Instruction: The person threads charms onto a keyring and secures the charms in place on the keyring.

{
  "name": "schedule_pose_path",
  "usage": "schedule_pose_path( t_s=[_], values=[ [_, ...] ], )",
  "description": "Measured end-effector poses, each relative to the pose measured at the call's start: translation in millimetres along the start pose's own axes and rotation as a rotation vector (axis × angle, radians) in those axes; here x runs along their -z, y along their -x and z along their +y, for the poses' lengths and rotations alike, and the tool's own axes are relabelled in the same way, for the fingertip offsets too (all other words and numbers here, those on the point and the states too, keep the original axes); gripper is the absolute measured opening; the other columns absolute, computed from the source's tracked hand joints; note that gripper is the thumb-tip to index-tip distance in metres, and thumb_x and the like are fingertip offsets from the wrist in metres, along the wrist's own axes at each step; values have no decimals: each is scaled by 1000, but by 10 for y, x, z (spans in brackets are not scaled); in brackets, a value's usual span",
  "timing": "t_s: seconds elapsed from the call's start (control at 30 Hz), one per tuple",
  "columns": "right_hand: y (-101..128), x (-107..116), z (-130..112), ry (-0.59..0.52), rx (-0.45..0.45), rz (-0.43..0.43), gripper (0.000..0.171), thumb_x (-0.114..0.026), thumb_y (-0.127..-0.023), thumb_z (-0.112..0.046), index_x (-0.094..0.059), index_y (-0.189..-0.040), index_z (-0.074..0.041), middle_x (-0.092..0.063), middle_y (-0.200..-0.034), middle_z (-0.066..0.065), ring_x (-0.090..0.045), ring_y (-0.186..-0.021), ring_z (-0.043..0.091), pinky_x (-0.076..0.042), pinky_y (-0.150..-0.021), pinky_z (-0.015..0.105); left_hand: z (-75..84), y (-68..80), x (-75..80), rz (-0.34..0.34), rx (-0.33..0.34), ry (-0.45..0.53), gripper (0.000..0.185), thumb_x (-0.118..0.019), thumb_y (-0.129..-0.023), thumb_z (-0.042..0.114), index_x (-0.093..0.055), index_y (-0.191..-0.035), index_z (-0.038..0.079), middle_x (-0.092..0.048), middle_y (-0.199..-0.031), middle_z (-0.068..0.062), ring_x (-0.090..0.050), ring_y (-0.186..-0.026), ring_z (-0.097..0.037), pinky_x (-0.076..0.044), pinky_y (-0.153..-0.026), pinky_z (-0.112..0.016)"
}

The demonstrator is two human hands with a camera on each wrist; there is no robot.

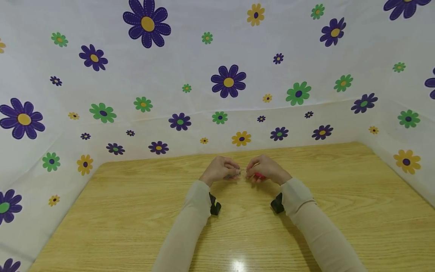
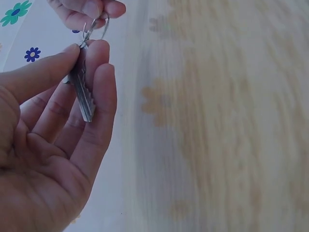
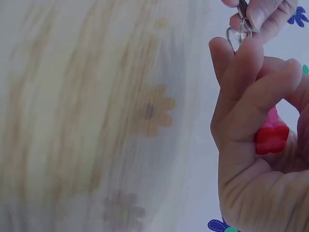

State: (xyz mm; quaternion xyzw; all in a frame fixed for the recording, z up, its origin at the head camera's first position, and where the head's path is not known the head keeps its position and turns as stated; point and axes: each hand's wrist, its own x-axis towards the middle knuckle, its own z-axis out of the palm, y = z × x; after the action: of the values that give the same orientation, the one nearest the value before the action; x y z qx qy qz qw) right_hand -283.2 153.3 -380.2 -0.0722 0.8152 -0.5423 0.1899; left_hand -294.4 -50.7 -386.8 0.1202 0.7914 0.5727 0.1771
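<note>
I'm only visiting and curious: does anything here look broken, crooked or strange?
Nothing stands out. The left hand pinches a metal key and the right hand holds the key ring, with a red tag tucked in its palm. The wooden table shows nothing spilled or damaged.

- Key ring (image 1: 242, 173): too small in the head view to tell how it joins the key; both hands cover most of it.
- Key (image 2: 82, 92): head hidden behind the left hand's fingertips (image 2: 96, 50).
- Red piece (image 3: 272, 136): largely hidden inside the right hand (image 3: 256, 145); shape cannot be told.
- Table (image 3: 96, 121): blurred in both wrist views, grain smeared.
- Right hand cut off by the right wrist view's edge.
</note>
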Motion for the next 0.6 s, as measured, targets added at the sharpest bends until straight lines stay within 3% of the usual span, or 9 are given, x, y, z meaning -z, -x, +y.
schedule_pose_path(
  t_s=[0.33,0.6],
  values=[
    [0,36,24,-59,5,-3,20,-64,-94,3,-65,-110,15,-74,-84,12,-60,-54,8,-47,-48,17,4,26,41,-5,0,-112,14,-70,-93,-2,-73,-106,-7,-75,-82,-10,-68,-66,-13,-58,-67,-27],
    [-2,40,26,-33,-1,-12,20,-64,-93,4,-68,-109,15,-74,-83,12,-60,-54,8,-47,-48,17,26,34,47,-12,-5,-115,14,-70,-92,-3,-73,-105,-6,-74,-80,-9,-68,-65,-15,-60,-68,-30]
  ],
)
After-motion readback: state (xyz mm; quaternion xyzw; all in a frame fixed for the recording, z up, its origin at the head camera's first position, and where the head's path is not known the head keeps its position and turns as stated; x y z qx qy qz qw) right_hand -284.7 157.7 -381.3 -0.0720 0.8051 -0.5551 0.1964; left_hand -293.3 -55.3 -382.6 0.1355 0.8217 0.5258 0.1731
